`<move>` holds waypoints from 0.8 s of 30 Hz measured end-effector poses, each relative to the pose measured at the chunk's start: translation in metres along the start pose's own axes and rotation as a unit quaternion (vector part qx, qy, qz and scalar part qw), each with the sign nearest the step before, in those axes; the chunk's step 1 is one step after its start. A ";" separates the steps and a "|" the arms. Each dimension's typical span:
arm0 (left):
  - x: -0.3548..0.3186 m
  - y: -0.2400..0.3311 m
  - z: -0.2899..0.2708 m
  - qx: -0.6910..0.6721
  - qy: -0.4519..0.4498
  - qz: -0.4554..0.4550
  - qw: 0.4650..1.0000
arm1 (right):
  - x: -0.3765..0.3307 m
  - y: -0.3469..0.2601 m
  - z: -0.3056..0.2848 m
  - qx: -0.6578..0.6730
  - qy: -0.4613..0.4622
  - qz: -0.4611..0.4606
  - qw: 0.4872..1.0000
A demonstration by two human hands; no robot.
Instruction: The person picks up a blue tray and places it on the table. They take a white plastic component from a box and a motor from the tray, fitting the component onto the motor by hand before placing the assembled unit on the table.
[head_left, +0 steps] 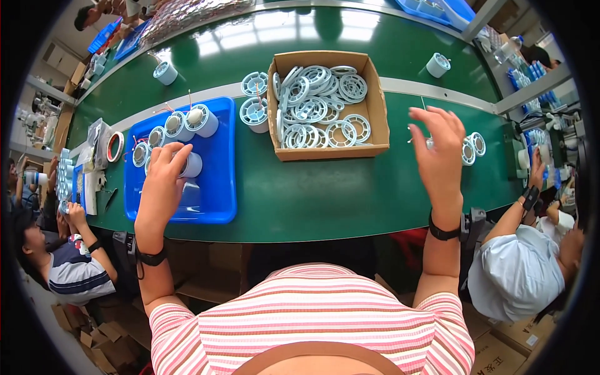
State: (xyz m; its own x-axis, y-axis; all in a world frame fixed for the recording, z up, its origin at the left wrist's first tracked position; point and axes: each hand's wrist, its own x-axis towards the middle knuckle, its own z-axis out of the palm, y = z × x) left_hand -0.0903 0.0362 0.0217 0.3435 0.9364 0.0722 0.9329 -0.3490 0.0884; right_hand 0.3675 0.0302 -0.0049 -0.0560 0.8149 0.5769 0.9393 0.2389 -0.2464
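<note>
My left hand is over the blue tray, its fingers curled round the side of a white cylindrical motor housing. Several similar housings stand along the tray's back and left side, some with thin red wires. On the right, my right hand is raised above the green table, thumb and fingers apart, with nothing visible between them. Partly behind that hand is a small pale part with a thin wire, too covered to name. Just beyond it lie white ring-shaped covers.
An open cardboard box holds many white spoked rings. White housings stand left of it; others stand farther back. A tape roll lies left of the tray. People work at both sides.
</note>
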 end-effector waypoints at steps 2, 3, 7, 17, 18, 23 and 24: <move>0.000 0.004 -0.007 -0.004 -0.009 -0.004 1.000 | 0.026 -0.027 0.019 0.071 -0.048 -0.072 0.994; 0.001 0.014 -0.014 0.019 0.003 0.001 1.000 | 0.037 -0.034 0.030 0.086 -0.078 -0.101 0.988; -0.005 0.061 -0.030 0.030 0.050 0.042 0.997 | 0.060 -0.050 0.063 -0.098 -0.313 -0.080 0.941; -0.002 0.135 0.044 -0.200 0.001 0.194 0.960 | 0.066 -0.051 0.070 -0.016 -0.320 -0.056 0.945; 0.001 0.137 0.048 -0.204 -0.001 0.202 0.958 | 0.066 -0.052 0.069 -0.027 -0.332 -0.049 0.942; 0.004 0.145 0.057 -0.241 -0.043 0.152 0.958 | 0.074 -0.049 0.076 -0.049 -0.415 -0.008 0.909; 0.001 0.144 0.057 -0.240 -0.050 0.142 0.959 | 0.070 -0.046 0.073 -0.021 -0.357 -0.013 0.934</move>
State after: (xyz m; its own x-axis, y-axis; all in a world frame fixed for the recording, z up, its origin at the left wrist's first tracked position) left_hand 0.0507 -0.0110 -0.0218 0.6069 0.7919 0.0672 0.6513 -0.5440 0.5290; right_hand 0.2960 0.1154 -0.0103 -0.2769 0.9569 -0.0873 0.9461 0.2556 -0.1991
